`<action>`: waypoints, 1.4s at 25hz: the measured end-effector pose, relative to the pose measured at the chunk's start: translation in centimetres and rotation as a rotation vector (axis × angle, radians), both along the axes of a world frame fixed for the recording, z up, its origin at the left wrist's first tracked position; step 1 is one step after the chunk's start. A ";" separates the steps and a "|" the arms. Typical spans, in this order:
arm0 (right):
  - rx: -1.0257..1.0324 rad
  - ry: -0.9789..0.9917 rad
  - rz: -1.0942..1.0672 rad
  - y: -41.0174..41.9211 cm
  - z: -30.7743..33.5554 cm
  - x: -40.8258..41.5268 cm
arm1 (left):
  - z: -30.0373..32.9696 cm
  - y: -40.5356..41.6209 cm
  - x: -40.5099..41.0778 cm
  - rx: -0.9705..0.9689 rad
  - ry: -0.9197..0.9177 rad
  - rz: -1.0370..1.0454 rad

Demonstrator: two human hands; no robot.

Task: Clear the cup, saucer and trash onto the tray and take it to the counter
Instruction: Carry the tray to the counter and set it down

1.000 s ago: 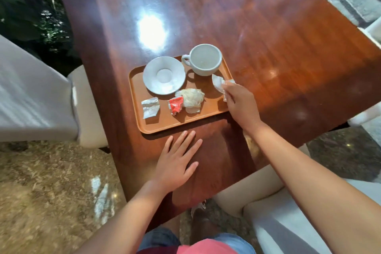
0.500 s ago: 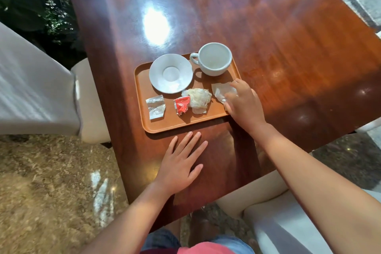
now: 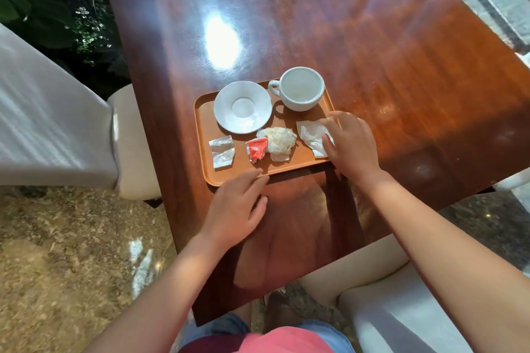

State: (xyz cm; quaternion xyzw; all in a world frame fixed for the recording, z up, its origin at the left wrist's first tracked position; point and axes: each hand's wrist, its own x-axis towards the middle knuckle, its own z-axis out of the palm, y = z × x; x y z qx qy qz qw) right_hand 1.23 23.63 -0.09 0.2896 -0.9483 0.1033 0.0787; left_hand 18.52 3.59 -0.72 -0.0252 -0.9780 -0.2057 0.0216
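Everything you need is already aboard the tray: the saucer at the far left, the cup upright at the far right corner with its handle toward the saucer, and the trash along the near side, namely a clear wrapper, a red packet, a crumpled wad and a white napkin. Your right hand lies over the tray's right edge, its fingers spread apart and touching the napkin, gripping nothing. Your left hand rests on the worktop with its fingers loose and apart, tips just at the tray's near rim. The step now looks to be the lift, so let go of the napkin and take both short ends, thumbs over the rim. Shift your left hand to the left end, since a near-edge hold would tip the load. Raise it level and slowly; the cup looks heaviest, and the loose paper could easily slide or blow off.
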 end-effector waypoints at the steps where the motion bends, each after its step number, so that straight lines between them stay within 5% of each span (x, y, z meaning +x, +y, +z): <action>1: -0.009 0.009 -0.011 0.1 0.4 -0.4 | 0.3 -1.1 -0.6 -0.008 0.036 0.047; 7: 0.159 -0.058 -0.074 0.1 1.5 -4.2 | 0.9 -7.8 -5.8 -0.222 0.055 0.219; 12: 0.188 -0.101 -0.129 -0.5 -0.2 -6.5 | -0.7 -10.7 -8.0 -0.310 -0.134 0.351; 22: 0.163 -0.349 -0.263 -2.4 -1.3 -7.9 | -1.1 -11.1 -9.0 -0.041 -0.228 0.640; 27: 0.078 -0.535 -0.422 -2.9 -1.2 -8.5 | -0.8 -11.8 -9.7 0.282 -0.284 0.756; 35: 0.037 -0.674 -0.438 -3.1 0.2 -8.0 | -0.1 -12.2 -8.3 0.339 -0.242 0.776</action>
